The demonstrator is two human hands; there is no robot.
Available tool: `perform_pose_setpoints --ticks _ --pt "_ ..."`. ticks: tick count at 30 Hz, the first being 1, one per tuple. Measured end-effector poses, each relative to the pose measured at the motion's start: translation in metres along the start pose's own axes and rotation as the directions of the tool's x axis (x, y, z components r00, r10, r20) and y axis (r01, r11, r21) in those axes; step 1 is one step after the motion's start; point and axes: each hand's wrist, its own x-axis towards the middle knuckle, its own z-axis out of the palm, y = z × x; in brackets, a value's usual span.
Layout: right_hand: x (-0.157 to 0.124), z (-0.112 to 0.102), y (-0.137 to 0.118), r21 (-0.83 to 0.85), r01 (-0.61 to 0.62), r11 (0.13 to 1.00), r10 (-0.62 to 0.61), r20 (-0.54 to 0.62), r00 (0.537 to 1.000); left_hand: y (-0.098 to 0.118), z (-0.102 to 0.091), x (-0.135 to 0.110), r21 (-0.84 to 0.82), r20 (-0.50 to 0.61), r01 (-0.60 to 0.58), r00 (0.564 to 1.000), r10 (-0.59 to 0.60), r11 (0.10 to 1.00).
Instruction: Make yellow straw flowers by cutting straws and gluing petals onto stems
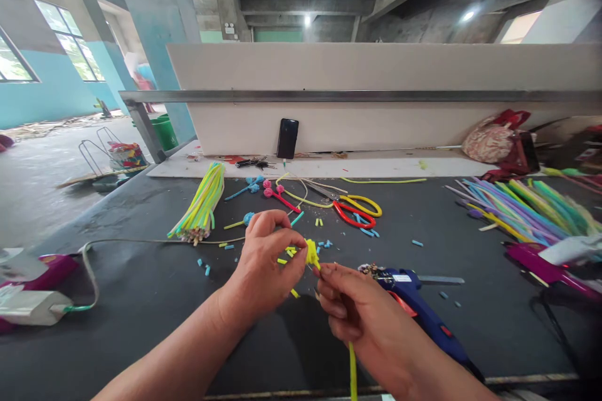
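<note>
Between my two hands is a yellow pipe cleaner [311, 252], its upper end bunched into a small coil. The thumb and forefinger of my left hand [266, 257] pinch the coil from the left. My right hand [350, 301] is closed around the stem just below, and a straight tail hangs beneath it past the table's front edge. Short cut yellow and blue pieces [324, 244] lie behind my fingers. To the right of my right hand rests a blue glue gun [423, 307] with a clear glue stick in its back. Scissors [355, 210] with red and yellow handles lie farther back.
A bundle of yellow-green pipe cleaners [202, 203] lies at the left, a multicoloured pile [512, 203] at the right. Finished-looking pink [282, 194] and blue twisted pieces lie mid-table. A phone [288, 138] leans on the back board. A cable [164, 240] crosses the left side.
</note>
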Motion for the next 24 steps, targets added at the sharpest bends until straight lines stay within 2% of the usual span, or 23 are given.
perform_pose_setpoints --ticks 6,18,24 --pt "0.0006 -0.0019 -0.0009 0.002 0.023 1.0 -0.023 -0.014 1.0 -0.0008 -0.0014 -0.0046 0.06 0.016 -0.096 0.995 0.095 0.994" --pt "0.0015 -0.0005 -0.0001 -0.075 0.112 0.991 -0.117 -0.078 0.99 0.0023 0.0013 -0.0055 0.061 0.023 -0.021 1.0 0.019 0.998" --pt "0.0068 -0.0008 -0.0026 -0.059 0.125 0.99 -0.128 -0.056 0.99 0.0029 0.0022 -0.0073 0.038 0.018 -0.03 0.999 0.029 0.999"
